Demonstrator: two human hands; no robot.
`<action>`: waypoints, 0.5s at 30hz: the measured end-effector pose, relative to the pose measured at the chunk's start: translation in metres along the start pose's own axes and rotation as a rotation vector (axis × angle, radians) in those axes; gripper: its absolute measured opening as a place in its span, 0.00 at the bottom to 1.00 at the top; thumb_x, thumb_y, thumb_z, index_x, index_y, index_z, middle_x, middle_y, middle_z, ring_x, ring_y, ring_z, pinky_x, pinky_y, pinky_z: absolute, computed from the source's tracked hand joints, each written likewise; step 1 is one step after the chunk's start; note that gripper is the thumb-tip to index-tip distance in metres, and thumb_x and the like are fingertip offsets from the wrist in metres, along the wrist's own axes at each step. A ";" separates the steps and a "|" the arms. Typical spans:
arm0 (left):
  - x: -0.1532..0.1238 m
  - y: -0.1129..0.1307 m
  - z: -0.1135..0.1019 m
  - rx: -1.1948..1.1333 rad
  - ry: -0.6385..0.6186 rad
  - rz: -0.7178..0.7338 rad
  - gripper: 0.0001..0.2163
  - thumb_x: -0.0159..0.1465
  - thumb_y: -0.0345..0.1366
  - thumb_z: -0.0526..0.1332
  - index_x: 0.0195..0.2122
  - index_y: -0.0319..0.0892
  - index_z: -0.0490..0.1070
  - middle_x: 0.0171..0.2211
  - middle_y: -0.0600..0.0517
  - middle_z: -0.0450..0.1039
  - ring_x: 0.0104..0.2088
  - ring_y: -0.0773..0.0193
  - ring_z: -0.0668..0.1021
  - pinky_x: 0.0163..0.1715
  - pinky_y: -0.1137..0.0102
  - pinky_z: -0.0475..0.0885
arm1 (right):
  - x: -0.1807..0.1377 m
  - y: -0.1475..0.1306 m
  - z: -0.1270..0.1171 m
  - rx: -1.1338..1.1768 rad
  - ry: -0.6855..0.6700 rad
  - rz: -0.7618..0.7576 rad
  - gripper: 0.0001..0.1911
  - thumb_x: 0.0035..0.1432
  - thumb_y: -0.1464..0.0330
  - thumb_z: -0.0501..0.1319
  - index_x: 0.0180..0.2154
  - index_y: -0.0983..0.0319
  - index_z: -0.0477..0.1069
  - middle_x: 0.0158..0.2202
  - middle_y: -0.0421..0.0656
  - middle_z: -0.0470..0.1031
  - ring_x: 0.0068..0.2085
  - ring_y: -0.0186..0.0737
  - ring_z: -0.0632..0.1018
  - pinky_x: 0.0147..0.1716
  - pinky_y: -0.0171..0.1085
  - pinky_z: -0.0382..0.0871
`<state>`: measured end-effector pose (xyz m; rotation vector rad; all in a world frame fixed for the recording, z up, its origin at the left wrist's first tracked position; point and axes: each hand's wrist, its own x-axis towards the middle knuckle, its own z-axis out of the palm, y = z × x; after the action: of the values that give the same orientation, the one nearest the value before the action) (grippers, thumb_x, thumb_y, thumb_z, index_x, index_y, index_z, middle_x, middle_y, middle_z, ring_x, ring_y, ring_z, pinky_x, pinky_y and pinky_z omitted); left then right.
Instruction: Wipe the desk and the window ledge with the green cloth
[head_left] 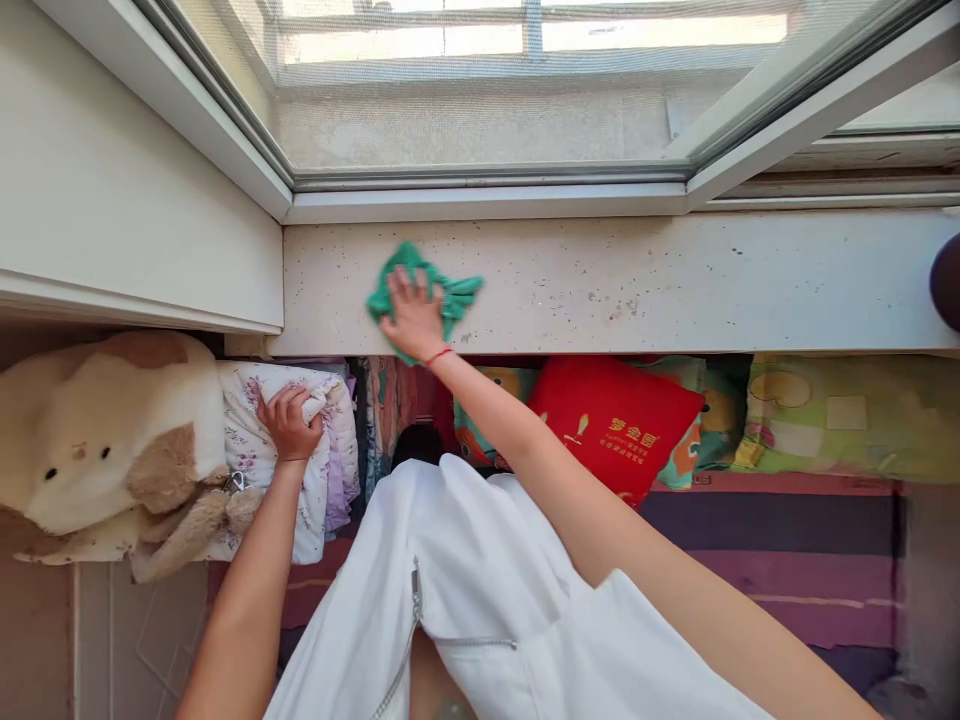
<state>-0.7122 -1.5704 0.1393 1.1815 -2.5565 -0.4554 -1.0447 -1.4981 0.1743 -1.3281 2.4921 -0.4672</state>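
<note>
Two hands (pixel 417 322) (pixel 291 424), one cloth (pixel 456 296), one sill (pixel 555 285)

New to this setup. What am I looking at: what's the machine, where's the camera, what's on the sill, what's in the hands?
There's no machine: these are a person's two bare hands. The one picture comes from a camera worn on the head, looking forward and down, so the person's white clothing shows at the bottom.

Ahead is a pale windowsill dotted with dark specks. On it lies a green cloth, with the right hand spread over it. The left hand rests on folded floral bedding, beside a plush toy; whether it grips the fabric is hard to tell. Below the sill, further right, is a red cushion.
</note>
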 end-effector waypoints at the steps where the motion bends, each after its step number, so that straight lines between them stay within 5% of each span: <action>1: 0.000 0.000 -0.001 0.005 -0.003 -0.003 0.12 0.58 0.39 0.62 0.43 0.42 0.74 0.47 0.36 0.79 0.58 0.40 0.76 0.71 0.42 0.51 | 0.016 -0.034 0.010 -0.004 -0.093 -0.180 0.40 0.65 0.63 0.59 0.76 0.64 0.61 0.79 0.46 0.51 0.78 0.63 0.54 0.74 0.63 0.50; 4: 0.002 0.006 -0.007 0.005 -0.021 -0.040 0.14 0.59 0.42 0.62 0.44 0.42 0.75 0.49 0.34 0.79 0.60 0.38 0.74 0.73 0.41 0.46 | 0.063 -0.084 0.016 -0.032 -0.279 -0.593 0.36 0.70 0.65 0.54 0.76 0.60 0.58 0.79 0.37 0.51 0.79 0.54 0.52 0.77 0.56 0.42; 6: 0.005 0.020 -0.007 -0.004 0.003 -0.077 0.14 0.62 0.43 0.61 0.44 0.42 0.75 0.50 0.34 0.78 0.63 0.36 0.72 0.73 0.38 0.39 | 0.086 -0.067 0.002 -0.057 -0.316 -0.652 0.35 0.72 0.65 0.53 0.77 0.59 0.57 0.80 0.34 0.50 0.79 0.51 0.52 0.77 0.53 0.42; 9: 0.014 0.067 0.009 -0.052 0.161 -0.173 0.13 0.69 0.42 0.53 0.45 0.41 0.73 0.51 0.34 0.77 0.65 0.38 0.69 0.72 0.36 0.38 | 0.090 0.019 -0.034 -0.081 -0.271 -0.470 0.37 0.70 0.67 0.53 0.78 0.61 0.56 0.80 0.38 0.48 0.78 0.55 0.53 0.76 0.56 0.45; 12: 0.026 0.138 0.048 -0.195 0.302 -0.378 0.14 0.73 0.38 0.47 0.51 0.38 0.67 0.56 0.30 0.70 0.62 0.45 0.71 0.69 0.43 0.58 | 0.057 0.137 -0.078 -0.097 -0.205 -0.258 0.39 0.67 0.68 0.55 0.77 0.61 0.58 0.80 0.44 0.50 0.78 0.59 0.54 0.75 0.62 0.47; 15: 0.042 0.202 0.093 -0.324 0.172 -0.562 0.19 0.76 0.34 0.36 0.55 0.32 0.62 0.58 0.26 0.65 0.61 0.47 0.73 0.63 0.46 0.68 | -0.001 0.257 -0.128 -0.136 -0.100 0.002 0.38 0.65 0.68 0.58 0.75 0.60 0.63 0.78 0.46 0.55 0.77 0.57 0.56 0.74 0.61 0.49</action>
<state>-0.9116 -1.4634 0.1403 1.7088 -1.8877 -0.8110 -1.2859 -1.3433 0.1863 -1.3630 2.4802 -0.2286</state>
